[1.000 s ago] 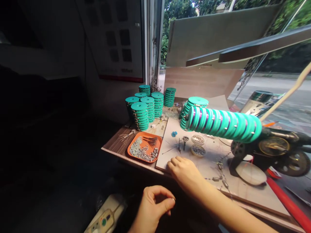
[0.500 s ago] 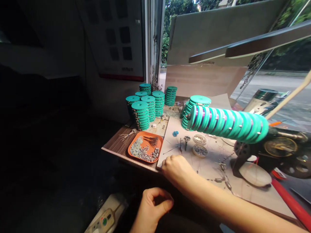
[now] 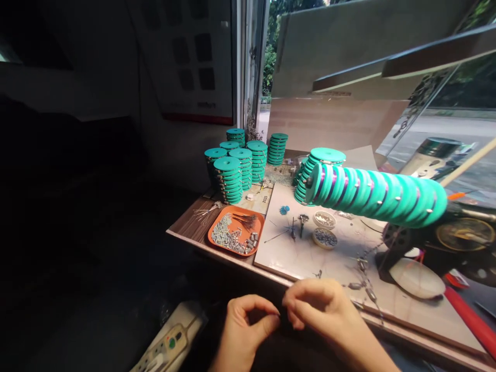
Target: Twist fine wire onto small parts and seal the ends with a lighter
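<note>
Close together in front of the table's front edge are my two hands. My left hand (image 3: 250, 328) has its thumb and forefinger pressed together; whatever sits in that pinch is too small to make out. A small gap to the right, my right hand (image 3: 320, 307) is curled with thumb and fingertips meeting, and anything between them is hidden. Past the hands, an orange tray (image 3: 239, 209) holds small metal cylinders, pale tube pieces and dark wire pins. On the pale board (image 3: 279, 258) stand two small round dishes (image 3: 324, 238) of tiny parts.
Stacks of green foam spools (image 3: 227, 178) stand at the back left. A row of green spools (image 3: 375, 194) sits on the shaft of a dark machine (image 3: 451, 235) at right. A red bar (image 3: 467, 318) lies at the board's right. Below left is a power strip (image 3: 168, 343).
My right hand has drawn back from the board's front edge, beside the orange tray, to my left hand. My left hand keeps its pinch, nearly still. The view has shifted slightly.
</note>
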`<state>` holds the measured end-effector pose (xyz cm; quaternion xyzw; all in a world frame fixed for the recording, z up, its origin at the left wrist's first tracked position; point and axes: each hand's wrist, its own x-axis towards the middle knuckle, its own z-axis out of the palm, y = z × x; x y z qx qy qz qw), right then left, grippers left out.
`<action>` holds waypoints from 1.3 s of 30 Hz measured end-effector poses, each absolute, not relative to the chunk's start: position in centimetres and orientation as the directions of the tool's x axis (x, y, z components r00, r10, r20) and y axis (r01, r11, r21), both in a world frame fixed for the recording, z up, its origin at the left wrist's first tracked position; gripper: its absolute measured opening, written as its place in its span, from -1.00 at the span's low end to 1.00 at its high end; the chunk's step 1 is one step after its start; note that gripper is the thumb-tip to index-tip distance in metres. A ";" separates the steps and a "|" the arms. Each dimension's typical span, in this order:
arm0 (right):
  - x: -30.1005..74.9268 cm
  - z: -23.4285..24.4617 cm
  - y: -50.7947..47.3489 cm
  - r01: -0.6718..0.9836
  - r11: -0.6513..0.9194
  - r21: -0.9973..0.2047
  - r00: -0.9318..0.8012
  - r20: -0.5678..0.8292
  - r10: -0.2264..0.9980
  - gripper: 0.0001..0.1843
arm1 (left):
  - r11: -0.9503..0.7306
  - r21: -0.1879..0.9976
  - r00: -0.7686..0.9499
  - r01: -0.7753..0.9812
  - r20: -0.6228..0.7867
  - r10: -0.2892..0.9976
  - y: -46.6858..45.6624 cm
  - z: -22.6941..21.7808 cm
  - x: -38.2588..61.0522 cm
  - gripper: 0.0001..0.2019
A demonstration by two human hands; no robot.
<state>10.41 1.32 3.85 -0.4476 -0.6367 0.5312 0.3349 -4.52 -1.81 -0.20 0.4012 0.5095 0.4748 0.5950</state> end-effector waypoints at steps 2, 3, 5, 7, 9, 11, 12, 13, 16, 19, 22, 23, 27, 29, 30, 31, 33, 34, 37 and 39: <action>10.6 1.7 -0.4 -0.054 -0.131 -0.990 -0.257 -0.112 0.960 -0.74 | 0.200 0.969 0.040 -0.146 -0.197 0.980 -2.0 -0.4 -4.4 -0.87; 10.4 0.7 -0.9 -0.134 -0.160 -0.978 -0.206 -0.131 0.970 -0.73 | 0.185 0.973 0.052 -0.137 -0.179 0.982 -2.0 -0.5 -4.3 -0.87; 10.1 -0.7 -1.6 -0.231 -0.175 -0.957 -0.135 -0.147 0.980 -0.73 | 0.148 0.982 0.088 -0.120 -0.138 0.987 -2.0 -0.6 -4.2 -0.88; 9.9 -1.7 -1.8 -0.277 -0.180 -0.944 -0.112 -0.154 0.982 -0.74 | 0.104 0.989 0.111 -0.107 -0.092 0.990 -2.0 -0.6 -4.1 -0.87; 9.8 -2.2 -1.9 -0.300 -0.178 -0.937 -0.118 -0.149 0.982 -0.77 | 0.060 0.996 0.081 -0.061 -0.055 0.995 -2.0 -0.6 -4.1 -0.89; 9.9 -2.6 -2.0 -0.313 -0.169 -0.935 -0.129 -0.134 0.983 -0.80 | 0.026 0.999 0.019 0.023 -0.026 0.999 -1.9 -0.6 -4.1 -0.93; 10.0 -2.8 -2.0 -0.316 -0.162 -0.935 -0.131 -0.126 0.983 -0.81 | 0.010 0.998 -0.008 0.066 -0.010 1.000 -1.9 -0.7 -4.1 -0.94; 10.0 -2.9 -2.1 -0.317 -0.156 -0.936 -0.134 -0.119 0.984 -0.82 | -0.006 0.994 -0.025 0.105 0.009 1.000 -1.9 -0.8 -4.1 -0.95; 9.9 -3.1 -2.3 -0.311 -0.149 -0.939 -0.118 -0.117 0.986 -0.84 | -0.057 0.983 -0.036 0.175 0.064 0.997 -1.9 -0.9 -4.0 -0.96; 9.8 -3.3 -2.4 -0.294 -0.149 -0.944 -0.101 -0.124 0.987 -0.83 | -0.087 0.974 -0.026 0.208 0.094 0.995 -2.0 -1.0 -4.0 -0.95; 9.7 -3.5 -2.4 -0.273 -0.140 -0.952 -0.088 -0.120 0.989 -0.82 | -0.098 0.969 -0.024 0.225 0.106 0.994 -1.9 -1.0 -4.0 -0.94; 9.7 -3.5 -2.4 -0.269 -0.140 -0.953 -0.088 -0.120 0.989 -0.82 | -0.100 0.968 -0.024 0.228 0.109 0.994 -1.9 -1.0 -4.0 -0.94; 9.6 -3.2 -2.4 -0.270 -0.160 -0.949 -0.077 -0.145 0.986 -0.81 | -0.109 0.962 -0.014 0.249 0.117 0.993 -2.0 -1.0 -4.1 -0.95; 9.5 -2.9 -2.5 -0.272 -0.170 -0.947 -0.055 -0.161 0.985 -0.81 | -0.114 0.957 -0.001 0.267 0.119 0.993 -2.0 -1.0 -4.1 -0.94; 9.5 -2.7 -2.5 -0.274 -0.173 -0.946 -0.045 -0.167 0.985 -0.80 | -0.120 0.953 0.003 0.277 0.124 0.992 -2.0 -1.0 -4.1 -0.94; 9.5 -2.6 -2.5 -0.275 -0.176 -0.945 -0.040 -0.172 0.984 -0.80 | -0.127 0.950 0.007 0.286 0.130 0.991 -2.0 -1.0 -4.1 -0.94; 9.4 -2.5 -2.6 -0.279 -0.181 -0.943 -0.039 -0.177 0.983 -0.80 | -0.139 0.944 0.007 0.299 0.143 0.990 -1.9 -1.0 -4.1 -0.94; 9.5 -2.4 -2.6 -0.277 -0.180 -0.944 -0.039 -0.176 0.984 -0.80 | -0.146 0.941 0.006 0.305 0.151 0.988 -1.9 -1.1 -4.1 -0.94; 9.7 -2.5 -2.6 -0.236 -0.161 -0.958 -0.044 -0.155 0.987 -0.81 | -0.186 0.923 0.018 0.338 0.191 0.981 -1.9 -1.1 -4.1 -0.93; 9.9 -2.6 -2.6 -0.175 -0.150 -0.973 -0.068 -0.140 0.988 -0.81 | -0.238 0.894 0.048 0.379 0.238 0.970 -2.0 -1.2 -4.2 -0.92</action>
